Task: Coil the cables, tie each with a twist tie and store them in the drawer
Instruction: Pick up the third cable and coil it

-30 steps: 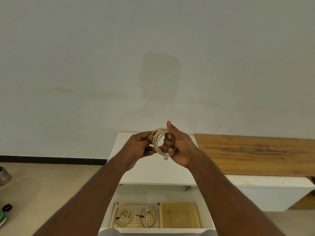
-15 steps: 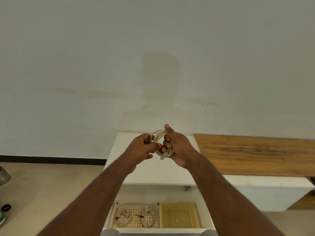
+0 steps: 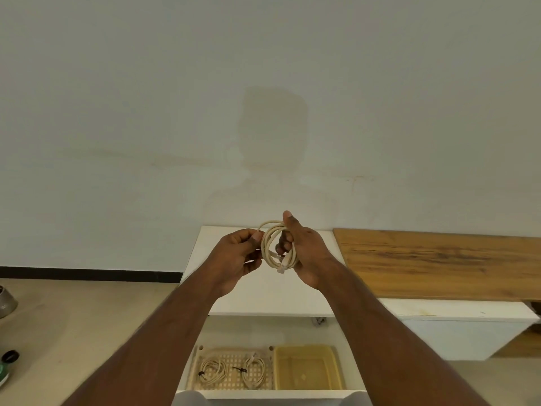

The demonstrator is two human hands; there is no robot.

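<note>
The right hand (image 3: 304, 253) holds a coiled cream-coloured network cable (image 3: 276, 247) upright in the air, fingers threaded thru the loops and thumb up along the far side, so the coil is gripped from inside. A clear plug end hangs at the coil's near bottom edge. The left hand (image 3: 237, 256) is closed in a pinch at the coil's left rim, thumb and forefinger touching the outer strand; whether a twist tie sits in that pinch I can't tell, too small to make out.

Both hands hover above the white cabinet top (image 3: 263, 297), w/ a brown wooden board (image 3: 439, 262) to the right. Nearer the camera, the white drawer (image 3: 272, 393) stands open. Inside it, a perforated beige tray (image 3: 231, 373) on the left carries two cream coiled cables, left one (image 3: 212, 372) and right one (image 3: 254, 372), each cinched w/ a dark tie. Just beside it on the right is a translucent yellow plastic tub (image 3: 307, 367), nothing visible in it.

Step in hand, as I judge it: third cable is coiled, now being tidied or tied. Next move calls for keeping the loops bunched w/ the right hand while the left wraps a tie round the bundle and twists it snug, then lowering the coil into the drawer, prob. beside the other two.
</note>
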